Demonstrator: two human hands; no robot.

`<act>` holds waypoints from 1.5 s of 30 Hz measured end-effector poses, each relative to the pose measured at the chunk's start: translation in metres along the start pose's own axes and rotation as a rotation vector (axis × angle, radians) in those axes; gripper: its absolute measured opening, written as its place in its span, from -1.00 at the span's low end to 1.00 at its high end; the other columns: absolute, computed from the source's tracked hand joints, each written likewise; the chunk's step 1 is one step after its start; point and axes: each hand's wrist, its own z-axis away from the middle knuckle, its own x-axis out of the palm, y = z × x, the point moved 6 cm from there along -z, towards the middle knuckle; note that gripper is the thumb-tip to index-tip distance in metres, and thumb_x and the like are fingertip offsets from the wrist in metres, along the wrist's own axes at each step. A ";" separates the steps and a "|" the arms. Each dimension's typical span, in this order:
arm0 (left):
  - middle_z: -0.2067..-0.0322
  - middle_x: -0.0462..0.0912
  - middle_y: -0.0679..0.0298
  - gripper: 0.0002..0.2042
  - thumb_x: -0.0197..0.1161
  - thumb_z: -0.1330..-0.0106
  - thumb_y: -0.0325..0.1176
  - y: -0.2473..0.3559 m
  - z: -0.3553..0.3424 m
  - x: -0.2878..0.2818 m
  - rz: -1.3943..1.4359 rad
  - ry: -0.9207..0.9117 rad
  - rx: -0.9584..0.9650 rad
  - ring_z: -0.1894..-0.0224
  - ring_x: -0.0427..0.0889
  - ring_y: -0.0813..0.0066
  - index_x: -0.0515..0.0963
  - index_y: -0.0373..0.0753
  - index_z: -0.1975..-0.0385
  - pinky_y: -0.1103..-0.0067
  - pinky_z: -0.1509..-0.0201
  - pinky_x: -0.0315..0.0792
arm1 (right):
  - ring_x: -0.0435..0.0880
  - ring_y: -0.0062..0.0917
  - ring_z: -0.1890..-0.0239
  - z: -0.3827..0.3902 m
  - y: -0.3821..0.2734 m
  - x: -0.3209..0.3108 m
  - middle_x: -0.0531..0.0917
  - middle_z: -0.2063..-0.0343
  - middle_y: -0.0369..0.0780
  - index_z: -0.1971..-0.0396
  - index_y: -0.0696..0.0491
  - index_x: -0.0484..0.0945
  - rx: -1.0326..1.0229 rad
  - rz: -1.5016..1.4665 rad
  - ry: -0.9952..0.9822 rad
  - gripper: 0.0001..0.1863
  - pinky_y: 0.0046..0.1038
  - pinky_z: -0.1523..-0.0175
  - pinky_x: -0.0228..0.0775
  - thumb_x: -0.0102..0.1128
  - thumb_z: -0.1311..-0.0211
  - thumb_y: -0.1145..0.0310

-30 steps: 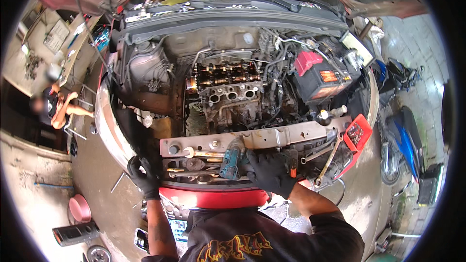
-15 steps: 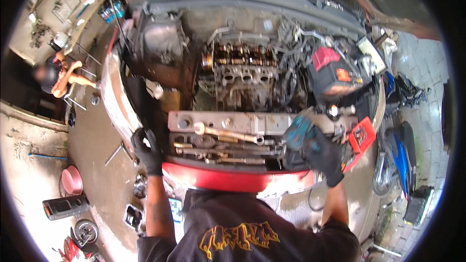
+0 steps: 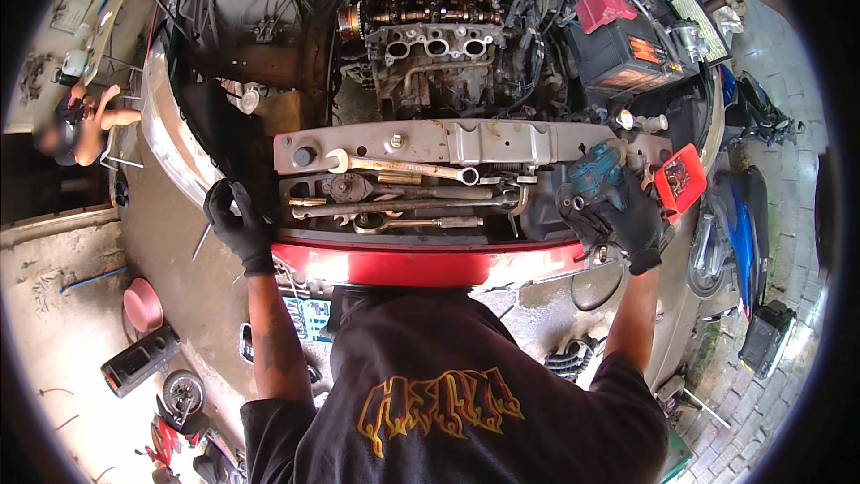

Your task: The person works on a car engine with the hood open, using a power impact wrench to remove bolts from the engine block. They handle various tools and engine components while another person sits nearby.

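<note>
Gripping teal power tool [image 3: 595, 168], right hand [image 3: 627, 215] fingers wrapped.

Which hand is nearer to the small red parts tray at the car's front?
Right. The right hand, gloved and gripping a teal power tool, sits just beside the red tray. The left hand rests far across, on the bumper's opposite end.

A rectangular orange-and-yellow label [image 3: 647, 49] is seen on the top of the black car battery with a red terminal cover [image 3: 618, 43], at the right of the engine bay. A small red open plastic box [image 3: 679, 177] is noted at the right end of the front crossmember. No screens or signs are observed.
</note>
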 end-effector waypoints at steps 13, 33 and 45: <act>0.07 0.65 0.08 -0.77 0.30 -0.40 -0.36 -0.003 0.001 0.002 0.016 -0.004 -0.016 0.03 0.63 0.24 0.60 -0.38 0.07 0.40 -0.11 0.48 | 0.65 -0.15 0.09 -0.003 -0.154 0.017 0.66 0.12 -0.09 -0.14 0.03 0.53 -0.507 -0.082 -0.005 -0.52 -0.18 -0.03 0.51 0.29 -0.19 0.37; 0.17 0.66 0.18 -0.66 0.47 -0.11 -0.14 0.123 0.010 0.031 -0.075 -0.829 0.370 0.11 0.61 0.08 0.63 -0.12 0.15 0.24 0.03 0.47 | 0.56 -0.16 0.06 -0.004 -0.225 0.108 0.57 0.13 -0.13 -0.27 -0.07 0.40 -0.701 0.220 -0.228 -0.28 -0.16 -0.04 0.48 0.29 0.01 0.46; 0.29 0.70 0.18 -0.74 0.51 -0.08 -0.19 0.183 -0.041 0.025 0.061 -0.864 0.491 0.22 0.66 0.08 0.69 -0.18 0.32 0.30 0.14 0.50 | 0.59 -0.20 0.06 -0.009 -0.217 0.091 0.65 0.10 -0.09 -0.20 0.05 0.52 -0.715 -0.183 -0.282 -0.32 -0.24 -0.06 0.48 0.36 0.08 0.46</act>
